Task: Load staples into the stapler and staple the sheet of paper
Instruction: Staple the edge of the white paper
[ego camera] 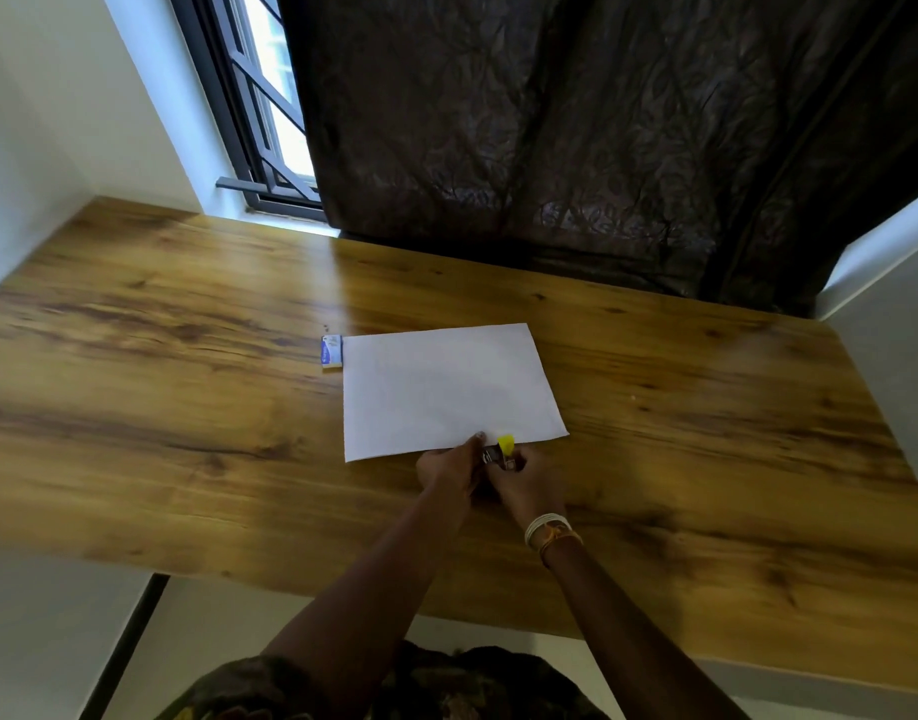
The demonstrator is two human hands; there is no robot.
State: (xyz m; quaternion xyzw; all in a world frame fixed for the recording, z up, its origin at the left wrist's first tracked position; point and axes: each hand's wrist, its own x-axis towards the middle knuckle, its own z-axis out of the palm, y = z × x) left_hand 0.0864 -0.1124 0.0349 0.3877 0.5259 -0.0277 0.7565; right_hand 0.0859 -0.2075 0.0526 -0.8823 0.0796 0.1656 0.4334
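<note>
Both forearms reach out from the near edge of the wooden surface (187, 356) and meet at the sheet of paper (446, 387), which lies flat around its middle. At the paper's near edge, the right hand (524, 485), wrist ringed with bangles (550, 530), closes around the small yellow-tipped stapler (503, 452). Touching it, the left hand (449, 467) pinches the paper's edge just beside the stapler. By the sheet's far left corner lies a small staple box (332, 351).

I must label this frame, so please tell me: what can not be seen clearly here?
Head view:
- Small yellow-and-metal stapler: mostly covered by the left hand and right hand; staples inside not visible.
- Small blue-and-white box: print too small to read.
- White paper sheet: near edge partly hidden by hands.
</note>
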